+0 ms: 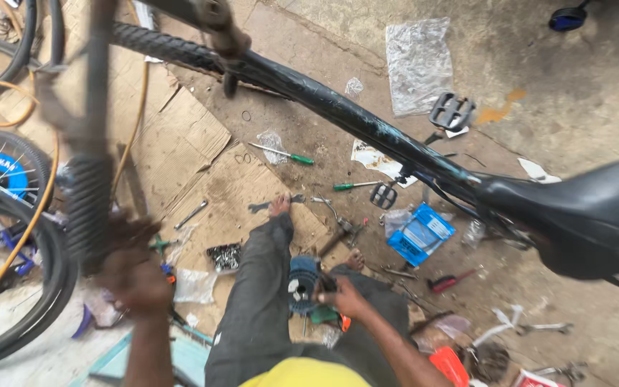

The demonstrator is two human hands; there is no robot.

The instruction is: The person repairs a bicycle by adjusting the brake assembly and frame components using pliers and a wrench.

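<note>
Fingers of my left hand [134,276] are wrapped closed round the ribbed handlebar grip [89,204], blurred, so I can't tell how tight. Fingers of my right hand [338,295] are curled shut on a small dark part at the blue round part [302,283] that sits between my knees; what exactly they pinch is hidden.

Bike frame [338,107] runs from 11 o'clock to 3 o'clock above my legs, with the black saddle [582,215] at 3 o'clock. The bar grip stands upright at 9 o'clock, well apart from the right hand.

To do this well, as I judge it: keep the left hand steady on the grip so the frame doesn't swing, and work the blue part close in with the right, square to it, no side load.

The blue part lies right under my right fingertips, touching, at roughly 6 o'clock from the frame tube.

Around it on the floor:
- spanner [275,206] at my foot, 12 o'clock of the blue part
- two green-handled screwdrivers [288,155] further up at 12 o'clock
- blue box [420,233] at 2 o'clock, near
- red-handled tool [453,279] at 3 o'clock
- black pedal [452,111] well apart at 1 o'clock
- wheel [1,179] with blue hub at 9 o'clock
- cardboard sheet [180,136] under most of it
</note>
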